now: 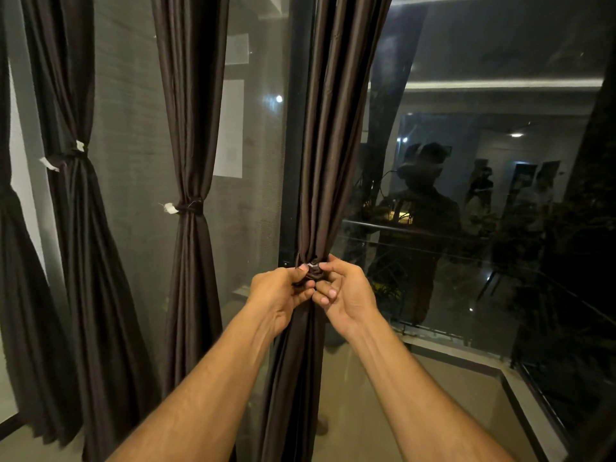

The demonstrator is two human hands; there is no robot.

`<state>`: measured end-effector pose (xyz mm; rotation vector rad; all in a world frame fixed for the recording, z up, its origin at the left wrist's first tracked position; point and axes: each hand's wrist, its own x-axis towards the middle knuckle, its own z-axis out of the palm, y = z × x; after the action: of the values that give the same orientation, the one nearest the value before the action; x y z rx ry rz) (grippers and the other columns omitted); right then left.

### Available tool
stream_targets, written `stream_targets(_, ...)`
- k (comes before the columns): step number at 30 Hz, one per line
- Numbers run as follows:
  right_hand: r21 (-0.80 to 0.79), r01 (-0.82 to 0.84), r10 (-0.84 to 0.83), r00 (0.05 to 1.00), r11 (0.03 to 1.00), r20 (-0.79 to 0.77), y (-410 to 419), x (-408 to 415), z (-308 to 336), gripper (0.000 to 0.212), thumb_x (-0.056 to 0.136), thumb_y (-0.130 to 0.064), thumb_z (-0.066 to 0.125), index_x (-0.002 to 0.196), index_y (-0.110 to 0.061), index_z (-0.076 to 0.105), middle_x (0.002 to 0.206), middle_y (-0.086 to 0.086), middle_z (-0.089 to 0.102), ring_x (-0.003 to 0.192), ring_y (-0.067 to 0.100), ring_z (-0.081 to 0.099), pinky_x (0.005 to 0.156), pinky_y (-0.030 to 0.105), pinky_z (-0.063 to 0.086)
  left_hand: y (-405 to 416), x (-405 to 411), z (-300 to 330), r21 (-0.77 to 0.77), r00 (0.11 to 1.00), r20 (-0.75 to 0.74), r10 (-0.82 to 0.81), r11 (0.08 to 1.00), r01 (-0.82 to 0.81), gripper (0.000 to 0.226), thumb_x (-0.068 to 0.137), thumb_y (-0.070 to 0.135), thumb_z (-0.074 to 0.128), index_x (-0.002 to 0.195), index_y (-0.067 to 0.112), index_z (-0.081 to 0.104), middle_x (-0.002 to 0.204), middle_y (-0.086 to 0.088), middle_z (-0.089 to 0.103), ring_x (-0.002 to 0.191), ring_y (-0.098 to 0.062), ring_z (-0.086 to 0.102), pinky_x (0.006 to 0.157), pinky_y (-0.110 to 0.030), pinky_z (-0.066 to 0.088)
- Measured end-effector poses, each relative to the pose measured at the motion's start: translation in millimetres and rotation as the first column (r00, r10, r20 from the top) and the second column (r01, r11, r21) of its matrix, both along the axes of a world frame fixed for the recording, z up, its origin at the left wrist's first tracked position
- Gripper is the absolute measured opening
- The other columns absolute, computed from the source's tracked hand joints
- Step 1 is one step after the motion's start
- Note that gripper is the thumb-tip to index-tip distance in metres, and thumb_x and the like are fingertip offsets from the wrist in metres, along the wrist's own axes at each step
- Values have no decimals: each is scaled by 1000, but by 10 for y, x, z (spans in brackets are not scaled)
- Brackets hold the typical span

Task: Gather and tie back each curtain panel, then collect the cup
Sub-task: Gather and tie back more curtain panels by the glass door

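Observation:
A dark brown curtain panel hangs straight in front of me, gathered into a narrow bunch at waist height. Around that bunch sits a dark tie-back with a small white tag. My left hand grips the tie-back from the left, fingers curled on it. My right hand pinches the same tie-back from the right, thumb and forefinger at the knot. To the left, two other panels hang tied: the middle panel and a far-left panel. No cup is in view.
A dark window frame stands behind the held panel. Glass on the right reflects a person and room lights. A mesh screen fills the left panes. The pale floor runs to a black sill at right.

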<state>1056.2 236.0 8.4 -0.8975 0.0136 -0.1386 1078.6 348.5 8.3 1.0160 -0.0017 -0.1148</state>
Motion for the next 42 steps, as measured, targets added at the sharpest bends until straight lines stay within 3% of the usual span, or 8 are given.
stream_targets(3,-200,79,-73,997,977,37,-48,17,-20,27,93,1,62,119,-3,58,90,18,63,42,11,44,39,26,42,52,7,-25,16,999,23,-47,999,47,13,100,4,61,99,-7,69,83,-15,67,66,-19,61,54,-26,58)
stream_targets(8,-609,236,-193,972,757,135,-158,60,34,12,98,-18,67,93,-8,66,80,11,70,48,13,59,43,28,51,69,1,-93,92,989,131,-67,994,55,18,95,14,71,93,-4,74,71,-9,70,54,-13,58,50,-24,52)
stream_targets(14,-704,255,-210,966,663,152,-187,27,66,14,97,-19,69,90,-7,68,81,10,67,58,8,63,48,30,56,86,31,-112,49,978,198,-71,997,63,5,88,0,74,88,-5,73,79,-14,69,59,-13,54,49,-19,48)
stream_targets(18,-638,343,-323,934,689,153,-172,22,169,8,96,-4,61,102,-9,58,95,15,69,68,20,70,57,40,62,55,-5,-216,2,936,298,-185,981,193,4,92,-1,68,92,-2,72,90,-19,68,69,-16,56,53,-21,47)
stream_targets(22,-765,384,-265,922,517,284,-173,-38,130,16,97,3,55,90,-8,64,96,15,73,83,26,76,61,36,64,58,6,-253,9,908,373,-190,979,202,10,92,-7,62,88,0,68,82,-12,68,69,-18,52,50,-21,43)
stream_targets(27,-810,185,-78,982,556,171,-279,-182,176,19,91,-17,77,91,1,72,91,18,78,87,22,79,72,45,64,85,-4,-236,143,878,429,-213,976,167,9,96,-6,58,97,-6,67,93,-21,60,73,-20,49,51,-22,38)
stream_targets(33,-798,243,-99,969,552,226,-304,-233,53,10,94,-11,74,85,-10,69,92,19,77,89,33,78,79,54,63,82,-107,-263,177,881,418,-220,971,158,25,94,-19,49,105,-11,71,90,-18,71,72,-16,58,53,-22,44)
stream_targets(42,-580,226,-175,974,783,144,-276,-317,-154,3,95,-8,72,95,-6,72,77,5,79,73,14,78,57,22,58,50,-237,-284,172,923,372,-98,984,35,24,91,-19,56,100,-7,74,83,-14,76,69,-17,65,53,-23,50)
